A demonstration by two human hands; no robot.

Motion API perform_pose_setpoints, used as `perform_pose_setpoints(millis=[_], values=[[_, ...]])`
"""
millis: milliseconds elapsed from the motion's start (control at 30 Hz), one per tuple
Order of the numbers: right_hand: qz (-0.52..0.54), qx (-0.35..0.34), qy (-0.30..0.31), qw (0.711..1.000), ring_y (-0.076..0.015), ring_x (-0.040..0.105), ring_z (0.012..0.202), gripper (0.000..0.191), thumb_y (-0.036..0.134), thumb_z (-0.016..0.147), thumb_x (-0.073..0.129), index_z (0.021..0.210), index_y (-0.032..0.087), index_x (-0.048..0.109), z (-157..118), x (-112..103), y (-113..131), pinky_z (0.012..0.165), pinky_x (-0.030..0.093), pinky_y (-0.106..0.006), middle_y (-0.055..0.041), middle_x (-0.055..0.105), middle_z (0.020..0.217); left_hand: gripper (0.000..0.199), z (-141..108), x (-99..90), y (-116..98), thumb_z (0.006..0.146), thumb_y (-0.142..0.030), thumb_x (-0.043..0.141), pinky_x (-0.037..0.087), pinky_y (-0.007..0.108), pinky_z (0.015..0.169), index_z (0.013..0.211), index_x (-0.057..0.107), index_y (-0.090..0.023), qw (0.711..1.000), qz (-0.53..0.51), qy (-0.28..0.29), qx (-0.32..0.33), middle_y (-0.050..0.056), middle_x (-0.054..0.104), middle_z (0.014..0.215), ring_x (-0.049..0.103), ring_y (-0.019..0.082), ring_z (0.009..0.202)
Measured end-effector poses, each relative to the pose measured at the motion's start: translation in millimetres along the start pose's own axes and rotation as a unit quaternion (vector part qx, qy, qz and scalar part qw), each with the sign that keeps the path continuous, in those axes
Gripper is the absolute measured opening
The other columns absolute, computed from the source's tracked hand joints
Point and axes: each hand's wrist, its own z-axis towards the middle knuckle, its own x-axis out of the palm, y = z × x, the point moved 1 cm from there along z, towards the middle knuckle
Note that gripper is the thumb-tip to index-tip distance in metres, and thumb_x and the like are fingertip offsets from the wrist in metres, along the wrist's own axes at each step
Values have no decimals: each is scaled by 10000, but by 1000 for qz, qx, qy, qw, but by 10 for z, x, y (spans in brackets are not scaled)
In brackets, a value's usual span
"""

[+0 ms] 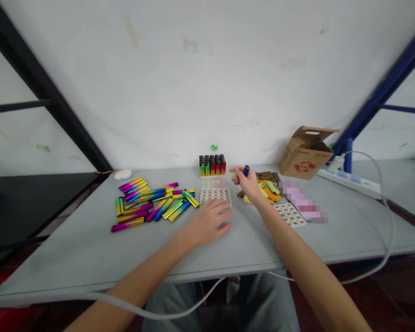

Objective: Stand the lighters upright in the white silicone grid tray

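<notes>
My left hand point(212, 221) lies palm down with its fingers stretched out, over the near edge of a white tray with holes point(207, 196). It holds nothing that I can see. Up and to the right, my right hand point(248, 184) is closed around a small object with a dark blue end point(246, 170); the grip hides most of it, so its kind cannot be made out. Behind the tray stands a block of upright lighters point(212, 166) with black tops and green, yellow and red bodies. Beside the right hand is a pile of yellow, orange and green pieces point(271, 191).
Shiny multicoloured lighter-shaped pieces point(155, 203) are scattered at left, near a white case point(123, 174). At right are another holed tray point(290, 215), a blurred pink item point(302, 200), an open cardboard box point(304, 154) and a power strip point(352, 181). A white cable crosses the table's front.
</notes>
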Motion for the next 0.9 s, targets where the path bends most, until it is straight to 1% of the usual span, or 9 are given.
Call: perform_pose_setpoints(millis=[67,167,300,400,500,600,733,833,900], values=[[-8,16,32,999,-117,471,470,308,446,776,563,828,153,644,66,-78,21,509,383,-252,52,467,479,333,224,151,-223,890,-385,572,413,430,1051,1131,630,-163,997,-36,43,53,123,636,1228,519,262,1217],[-23,27,68,997,-112,482,471,284,432,756,585,809,159,639,107,-156,75,498,380,-244,50,484,477,471,533,371,-448,886,-406,572,361,412,1104,1266,540,-131,989,-74,67,113,157,560,1349,459,259,1301],[-19,34,62,997,-111,475,464,267,423,751,588,798,163,628,112,-193,121,491,384,-242,49,484,472,418,663,485,-551,877,-409,591,362,395,1102,1193,573,-135,985,-84,77,126,148,600,1286,495,263,1270],[-18,31,68,997,-114,479,472,266,417,757,571,807,162,624,109,-184,91,497,380,-243,44,493,485,377,532,403,-529,829,-441,652,418,371,1050,1056,600,-145,991,-75,78,83,137,647,1176,582,259,1148],[-52,22,94,994,-118,466,477,288,418,773,533,830,154,633,96,-140,23,510,372,-248,42,491,496,320,299,255,-439,849,-402,645,485,372,954,1043,584,-155,996,-36,74,36,122,665,1128,623,253,1071],[-125,-27,122,984,-122,457,523,286,412,782,523,793,153,643,71,-55,-42,552,372,-254,30,510,543,215,31,105,-288,923,-337,552,495,352,937,1062,591,-178,997,-7,68,48,95,683,1087,633,223,1062],[-207,-94,119,967,-132,446,582,295,401,800,522,662,154,603,41,88,-127,571,345,-251,16,503,571,249,-292,-95,-31,975,-275,445,497,340,946,1153,590,-179,997,19,4,77,88,698,1101,646,192,1043],[-230,-93,115,962,-147,485,617,291,383,823,501,699,148,619,21,160,-173,585,352,-250,6,527,602,261,-439,-223,170,978,-221,410,519,341,897,1123,620,-164,998,40,-49,31,92,720,1031,669,191,956],[-258,-93,130,953,-156,514,638,296,380,839,493,722,149,636,-10,179,-171,601,362,-250,1,547,617,303,-482,-284,302,988,-242,374,532,326,866,1114,636,-154,996,29,-82,-34,99,727,997,674,190,920]])
